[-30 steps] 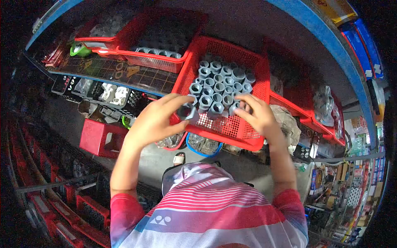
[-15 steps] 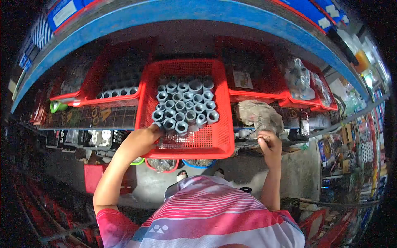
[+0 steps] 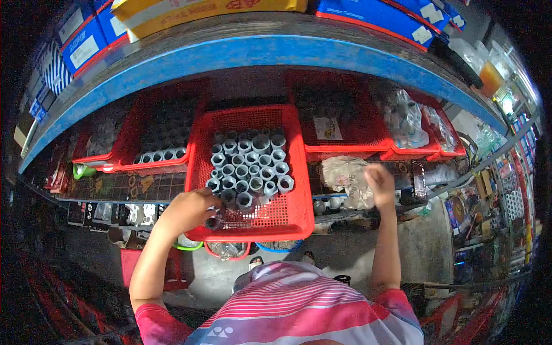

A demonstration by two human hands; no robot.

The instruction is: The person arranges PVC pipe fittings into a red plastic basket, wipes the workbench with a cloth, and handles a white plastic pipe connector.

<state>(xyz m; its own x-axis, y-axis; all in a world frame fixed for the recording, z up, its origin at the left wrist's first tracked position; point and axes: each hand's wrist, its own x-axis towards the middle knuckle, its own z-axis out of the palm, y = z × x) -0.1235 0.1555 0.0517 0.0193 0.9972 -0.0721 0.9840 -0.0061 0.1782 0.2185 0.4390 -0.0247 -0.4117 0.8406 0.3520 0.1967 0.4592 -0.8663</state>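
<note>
Left hand [image 3: 191, 211] is at the front left corner of the red basket [image 3: 290, 231], fingers clamped on a single fitting [image 3: 215, 222] that sits low, just inside the rim, its open end showing dark; exact finger placement is partly hidden. Basket stands centre, mesh sides and floor, and carries a block of grey fittings [image 3: 253, 171], hex ends and round sockets mixed, packed in close rows, nearly all upright with openings up. The block fills the middle and back; the front strip of mesh is bare, and the held fitting is just beside the block's front left end. Right hand [image 3: 380, 183] is up off to the right of the basket, well apart from it, in front of the crumpled brown sack [image 3: 347, 178]; its fingers are curled in and blurred, can't tell if they're fully together or have anything in them. Left of the basket, a red bin [image 3: 172, 167] shows a row of similar fittings along its front; to the right, another red bin [image 3: 348, 150] has a white paper [image 3: 327, 128] at its front, then clear plastic bags [image 3: 407, 122] in the bin beyond. Blue shelf edge [image 3: 276, 52] runs across above, with a yellow box [image 3: 213, 12] on top between blue boxes. Below the basket, blue-rimmed tub [image 3: 280, 247] and red-rimmed tub [image 3: 227, 250] sit side by side
</note>
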